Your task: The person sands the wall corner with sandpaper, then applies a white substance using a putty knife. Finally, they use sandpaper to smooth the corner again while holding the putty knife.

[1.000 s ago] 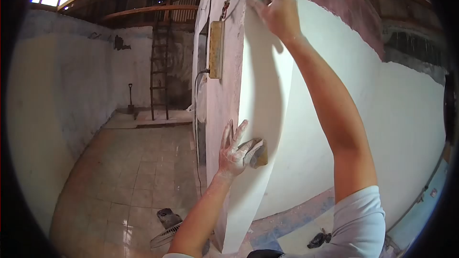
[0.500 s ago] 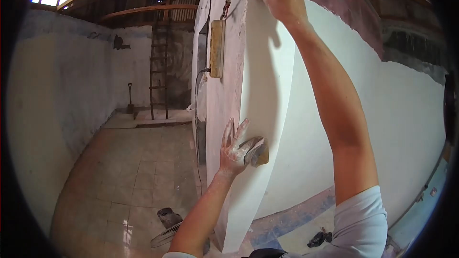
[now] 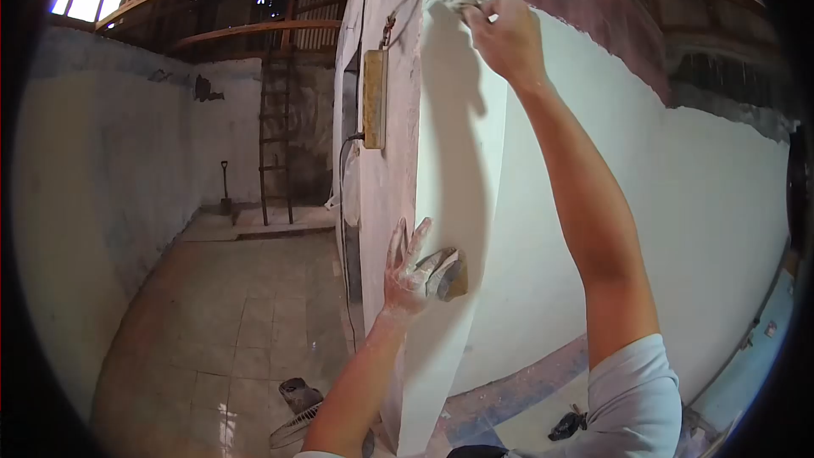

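My left hand (image 3: pixel 413 276), dusted with white, rests at the corner of the white wall end (image 3: pixel 449 178), two fingers raised against the edge. Between its thumb side and the wall it holds a small brownish flat piece (image 3: pixel 456 278). High up, near the top of the same wall face, my right hand (image 3: pixel 500 21) is closed in a pinch. Something small and pale shows at its fingertips, too small to name. Its shadow falls on the white surface below.
A yellowish box (image 3: pixel 374 100) with a cable hangs on the wall's left side. Further back stand a wooden ladder (image 3: pixel 275 153) and a shovel (image 3: pixel 225 191). A fan-like object (image 3: pixel 297 424) lies on the tiled floor, and a black bag (image 3: pixel 567 424) lies at the lower right.
The view has shifted slightly. My right hand has moved a little down from the wall's top edge, its fingers turned differently. My left hand keeps its place on the corner with the brownish piece.
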`<action>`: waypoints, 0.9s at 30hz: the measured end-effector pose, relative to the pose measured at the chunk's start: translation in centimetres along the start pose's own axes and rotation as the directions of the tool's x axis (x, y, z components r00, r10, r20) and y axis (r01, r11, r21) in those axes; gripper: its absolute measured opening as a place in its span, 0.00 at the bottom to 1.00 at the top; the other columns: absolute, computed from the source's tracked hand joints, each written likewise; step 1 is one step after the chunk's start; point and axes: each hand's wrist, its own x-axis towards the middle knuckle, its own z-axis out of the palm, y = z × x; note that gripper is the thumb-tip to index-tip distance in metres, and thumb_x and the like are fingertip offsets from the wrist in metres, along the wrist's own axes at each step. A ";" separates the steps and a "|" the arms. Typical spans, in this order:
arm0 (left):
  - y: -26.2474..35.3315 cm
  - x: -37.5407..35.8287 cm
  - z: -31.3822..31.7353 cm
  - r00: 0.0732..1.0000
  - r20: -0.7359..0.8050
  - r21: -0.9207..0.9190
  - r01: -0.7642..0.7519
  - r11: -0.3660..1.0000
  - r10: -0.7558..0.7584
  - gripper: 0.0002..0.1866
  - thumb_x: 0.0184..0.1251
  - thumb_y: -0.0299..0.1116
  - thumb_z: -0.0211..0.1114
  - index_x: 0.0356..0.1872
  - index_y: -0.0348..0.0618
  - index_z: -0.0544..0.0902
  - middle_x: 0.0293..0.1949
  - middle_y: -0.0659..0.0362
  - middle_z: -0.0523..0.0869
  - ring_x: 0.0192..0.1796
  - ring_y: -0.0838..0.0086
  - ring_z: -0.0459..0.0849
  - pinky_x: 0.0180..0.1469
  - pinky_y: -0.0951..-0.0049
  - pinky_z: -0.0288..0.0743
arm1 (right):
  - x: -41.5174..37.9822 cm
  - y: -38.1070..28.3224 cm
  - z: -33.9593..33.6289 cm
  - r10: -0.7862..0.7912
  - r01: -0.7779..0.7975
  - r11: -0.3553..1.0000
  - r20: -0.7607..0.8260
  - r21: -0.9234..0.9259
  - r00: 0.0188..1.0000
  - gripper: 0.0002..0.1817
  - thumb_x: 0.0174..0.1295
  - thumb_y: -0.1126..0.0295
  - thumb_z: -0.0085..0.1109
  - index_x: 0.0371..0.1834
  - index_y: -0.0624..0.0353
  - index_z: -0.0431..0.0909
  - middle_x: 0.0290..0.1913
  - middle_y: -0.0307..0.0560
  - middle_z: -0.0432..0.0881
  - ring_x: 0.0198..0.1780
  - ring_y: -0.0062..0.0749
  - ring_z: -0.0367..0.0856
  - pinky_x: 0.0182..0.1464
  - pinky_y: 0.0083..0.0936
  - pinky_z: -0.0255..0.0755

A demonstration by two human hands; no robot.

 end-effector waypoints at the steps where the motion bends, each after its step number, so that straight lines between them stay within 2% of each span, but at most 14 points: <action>1: 0.1 0.0 0.0 1.000 -0.003 0.003 -0.004 1.000 0.004 0.12 0.65 0.43 0.75 0.47 0.58 0.96 0.76 0.61 0.73 0.76 0.39 0.69 0.77 0.48 0.68 | 0.0 0.2 -0.6 0.039 -0.038 0.996 -0.003 0.076 0.999 0.16 0.65 0.67 0.67 0.52 0.63 0.81 0.36 0.55 0.90 0.37 0.52 0.89 0.43 0.43 0.80; 4: 0.1 0.1 0.0 1.000 -0.010 0.006 -0.016 1.000 0.016 0.12 0.65 0.43 0.75 0.47 0.58 0.96 0.76 0.61 0.74 0.75 0.40 0.69 0.76 0.48 0.68 | -2.1 -0.1 -2.1 -0.051 0.046 0.998 0.105 0.044 0.993 0.13 0.66 0.73 0.64 0.53 0.59 0.80 0.35 0.55 0.88 0.38 0.53 0.88 0.42 0.40 0.80; 5: 0.1 0.0 0.1 1.000 -0.007 0.008 -0.015 1.000 0.015 0.12 0.64 0.43 0.75 0.47 0.59 0.96 0.76 0.61 0.74 0.75 0.40 0.70 0.76 0.48 0.68 | -2.6 -0.4 -2.2 -0.140 0.135 0.989 0.108 0.052 0.984 0.14 0.67 0.76 0.63 0.56 0.57 0.79 0.39 0.56 0.89 0.39 0.56 0.88 0.42 0.42 0.80; 7: -0.1 0.0 0.2 1.000 -0.017 0.000 -0.019 1.000 0.019 0.12 0.64 0.42 0.75 0.47 0.59 0.96 0.76 0.61 0.74 0.74 0.39 0.70 0.76 0.48 0.69 | -3.1 0.0 -1.7 -0.350 0.351 0.936 0.027 -0.034 0.936 0.17 0.68 0.73 0.64 0.59 0.56 0.77 0.44 0.56 0.89 0.40 0.58 0.87 0.42 0.46 0.80; 8: -0.1 -0.1 0.2 1.000 -0.018 0.003 -0.020 1.000 0.020 0.12 0.64 0.42 0.76 0.46 0.59 0.96 0.76 0.61 0.74 0.74 0.39 0.70 0.76 0.48 0.69 | -2.9 0.4 -1.3 -0.362 0.363 0.928 0.026 -0.085 0.932 0.18 0.71 0.69 0.62 0.63 0.52 0.76 0.47 0.53 0.88 0.40 0.59 0.87 0.41 0.49 0.80; 11: 0.1 0.0 0.2 1.000 -0.019 0.015 -0.019 1.000 0.019 0.11 0.63 0.41 0.76 0.45 0.58 0.96 0.76 0.61 0.74 0.74 0.38 0.70 0.75 0.48 0.69 | -2.1 0.5 -1.0 -0.387 0.380 0.906 -0.001 -0.186 0.922 0.17 0.75 0.64 0.58 0.65 0.40 0.77 0.47 0.43 0.89 0.36 0.55 0.87 0.33 0.47 0.82; 13: 0.0 0.1 0.2 0.999 -0.030 0.026 -0.028 0.999 0.029 0.11 0.63 0.41 0.76 0.45 0.58 0.96 0.76 0.62 0.74 0.74 0.39 0.70 0.75 0.48 0.70 | -2.4 -0.4 -0.9 -0.352 0.353 0.875 0.067 -0.331 0.934 0.15 0.74 0.66 0.61 0.62 0.37 0.81 0.46 0.41 0.88 0.39 0.45 0.88 0.35 0.40 0.83; 14: 0.1 0.0 0.1 0.999 -0.026 0.025 -0.020 0.999 0.021 0.11 0.62 0.42 0.77 0.45 0.59 0.96 0.76 0.62 0.74 0.75 0.39 0.70 0.74 0.48 0.71 | -2.5 -0.8 -1.2 -0.273 0.338 0.846 0.209 -0.413 0.939 0.16 0.75 0.62 0.61 0.63 0.34 0.81 0.50 0.41 0.84 0.39 0.45 0.89 0.35 0.43 0.84; 17: 0.0 0.0 0.2 1.000 -0.021 0.026 -0.013 1.000 0.014 0.11 0.63 0.42 0.77 0.46 0.59 0.96 0.76 0.63 0.74 0.75 0.39 0.70 0.75 0.49 0.71 | -2.8 -0.9 -0.2 -0.235 0.337 0.859 0.288 -0.386 0.928 0.19 0.76 0.58 0.59 0.67 0.43 0.80 0.55 0.49 0.79 0.38 0.52 0.88 0.39 0.46 0.84; 19: 0.2 0.2 -0.1 1.000 -0.014 0.014 -0.004 1.000 0.004 0.11 0.63 0.43 0.77 0.46 0.59 0.96 0.76 0.63 0.74 0.75 0.39 0.70 0.75 0.49 0.70 | -2.9 -1.0 -0.5 -0.212 0.334 0.874 0.342 -0.352 0.915 0.21 0.76 0.58 0.60 0.70 0.44 0.79 0.56 0.51 0.79 0.39 0.52 0.88 0.40 0.47 0.83; 20: 0.2 0.1 -0.1 1.000 -0.004 0.006 0.005 1.000 -0.005 0.11 0.63 0.42 0.76 0.46 0.59 0.96 0.76 0.63 0.74 0.75 0.40 0.69 0.75 0.49 0.70 | -2.9 -1.0 -0.7 -0.191 0.329 0.869 0.363 -0.370 0.912 0.23 0.76 0.56 0.59 0.73 0.38 0.78 0.49 0.53 0.82 0.38 0.52 0.88 0.40 0.49 0.82; 22: 0.2 0.1 0.0 1.000 -0.002 0.014 0.008 1.000 -0.008 0.11 0.63 0.41 0.76 0.46 0.60 0.96 0.77 0.62 0.73 0.75 0.40 0.69 0.76 0.49 0.70 | -2.3 -4.6 -2.8 0.060 0.256 0.812 0.512 -0.524 0.857 0.23 0.78 0.56 0.53 0.74 0.35 0.76 0.40 0.55 0.86 0.41 0.52 0.90 0.39 0.48 0.84; 23: 0.1 0.0 0.0 1.000 0.002 0.021 0.009 1.000 -0.009 0.11 0.63 0.41 0.76 0.46 0.60 0.96 0.77 0.62 0.73 0.76 0.40 0.69 0.76 0.49 0.70 | -2.5 -4.2 -2.2 0.056 0.224 0.819 0.463 -0.528 0.885 0.23 0.77 0.53 0.55 0.74 0.29 0.76 0.32 0.53 0.87 0.35 0.54 0.88 0.38 0.49 0.82; 27: 0.0 0.0 -0.3 1.000 0.017 0.021 -0.009 1.000 0.009 0.12 0.61 0.40 0.76 0.46 0.62 0.96 0.76 0.58 0.75 0.76 0.38 0.69 0.75 0.49 0.70 | -2.7 -5.7 -0.7 0.085 0.202 0.812 0.454 -0.548 0.887 0.24 0.78 0.54 0.53 0.76 0.34 0.74 0.35 0.56 0.88 0.37 0.55 0.90 0.38 0.52 0.82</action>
